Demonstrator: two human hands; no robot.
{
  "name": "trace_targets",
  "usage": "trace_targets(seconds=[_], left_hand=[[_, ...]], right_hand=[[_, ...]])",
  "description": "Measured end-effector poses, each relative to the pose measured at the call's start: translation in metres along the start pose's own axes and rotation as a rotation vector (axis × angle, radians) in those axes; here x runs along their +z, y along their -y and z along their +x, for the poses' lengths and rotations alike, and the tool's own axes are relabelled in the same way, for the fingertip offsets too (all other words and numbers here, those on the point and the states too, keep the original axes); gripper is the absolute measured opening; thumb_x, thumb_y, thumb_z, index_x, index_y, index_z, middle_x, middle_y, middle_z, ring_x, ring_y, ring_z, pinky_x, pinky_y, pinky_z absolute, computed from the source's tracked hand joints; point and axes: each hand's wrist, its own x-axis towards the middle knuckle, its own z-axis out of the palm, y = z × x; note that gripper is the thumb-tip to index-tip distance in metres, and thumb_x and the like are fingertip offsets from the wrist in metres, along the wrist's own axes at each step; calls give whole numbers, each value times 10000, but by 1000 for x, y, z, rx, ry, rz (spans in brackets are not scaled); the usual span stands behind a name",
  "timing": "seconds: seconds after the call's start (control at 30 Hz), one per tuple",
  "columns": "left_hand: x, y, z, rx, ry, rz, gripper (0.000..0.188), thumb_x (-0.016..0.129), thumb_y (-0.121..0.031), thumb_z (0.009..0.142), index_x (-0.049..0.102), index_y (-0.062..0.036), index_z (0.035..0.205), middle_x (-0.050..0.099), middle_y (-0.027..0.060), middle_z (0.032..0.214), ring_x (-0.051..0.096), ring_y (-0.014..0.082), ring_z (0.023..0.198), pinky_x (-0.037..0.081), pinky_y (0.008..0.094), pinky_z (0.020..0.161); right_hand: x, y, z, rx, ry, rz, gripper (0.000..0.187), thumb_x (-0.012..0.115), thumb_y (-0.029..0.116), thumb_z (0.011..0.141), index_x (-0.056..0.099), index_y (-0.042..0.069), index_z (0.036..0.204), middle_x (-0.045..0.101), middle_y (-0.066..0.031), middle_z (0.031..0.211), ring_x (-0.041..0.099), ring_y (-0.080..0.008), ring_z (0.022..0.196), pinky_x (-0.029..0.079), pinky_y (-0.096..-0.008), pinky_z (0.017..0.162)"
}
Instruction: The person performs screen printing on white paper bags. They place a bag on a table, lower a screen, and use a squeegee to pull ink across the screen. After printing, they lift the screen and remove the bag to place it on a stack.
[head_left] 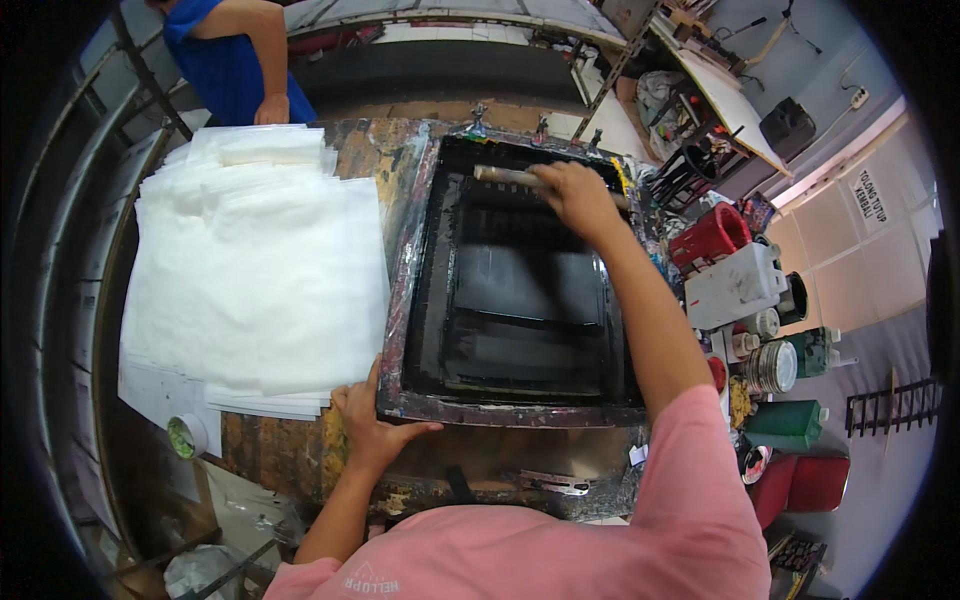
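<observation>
The right hand (578, 198) is closed around the wooden handle of a squeegee (512, 177) at the far end of a screen-printing frame (500, 405), the blade lying across the black, ink-covered mesh (520, 290) just under the fingers, so the tool sits fully inside that grip. The left hand (375, 425) clamps the frame's near left corner, thumb on top of the paint-crusted rim and fingers hidden beneath it. The frame lies flat on the stained table (290, 450), just beside a broad stack of white sheets (255, 270) that touches its left edge. A likely risk: uneven pressure from a one-handed pull could tilt the blade and leave streaks, and if the left grip loosens the frame may shift and smear whatever lies under the mesh. Wet ink could also reach the clean sheets, since they sit so close. Ink cans and jugs (745, 290) crowd the right side, near the right elbow; another person in blue (225, 60) stands at the far left corner
</observation>
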Motion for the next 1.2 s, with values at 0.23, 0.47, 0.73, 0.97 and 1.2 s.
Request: trace_targets(seconds=[0.23, 0.47, 0.73, 0.97, 1.2], left_hand=[[-3, -3, -2, -63, 51, -28, 1342, 949, -719, 461, 575, 12, 1523, 663, 63, 1020, 519, 285, 987, 377, 457, 973], [2, -2, -3, -40, -12, -49, 1306, 972, -679, 471, 587, -20, 1530, 669, 61, 966, 529, 287, 964, 389, 441, 937], [4, -4, -3, -57, -41, -52, 1241, 996, -633, 490, 618, -32, 1508, 678, 62, 932, 544, 289, 954, 393, 439, 943], [-3, -6, -2, -90, 7, 92, 1160, 1005, -602, 480, 676, -94, 1469, 587, 88, 1127, 506, 317, 1133, 353, 470, 1023], [-2, -5, 0, -123, 93, 97, 1161, 1005, -614, 409, 722, -129, 1426, 551, 67, 1093, 499, 293, 1112, 321, 464, 1032]], right_hand=[[44, -14, 29, 80, 58, -27, 312, 706, 333, 1000, 692, 178, 1270, 719, -115, 1081, 696, -369, 1079, 564, -520, 885], [23, 60, -51, 91, 27, -59, 391, 747, 511, 939, 734, 173, 1136, 704, -80, 1011, 700, -325, 992, 587, -511, 770], [-72, 217, -201, 132, 180, 53, 406, 790, 424, 912, 747, 135, 1193, 698, -85, 1057, 680, -320, 975, 585, -455, 766], [-84, 214, -199, 177, 208, 147, 356, 756, 444, 935, 739, 120, 1083, 721, -102, 998, 683, -324, 992, 593, -468, 771], [-63, 223, -214, 156, 281, 136, 452, 850, 326, 833, 738, 105, 1211, 700, -59, 1052, 651, -292, 1001, 582, -447, 801]])
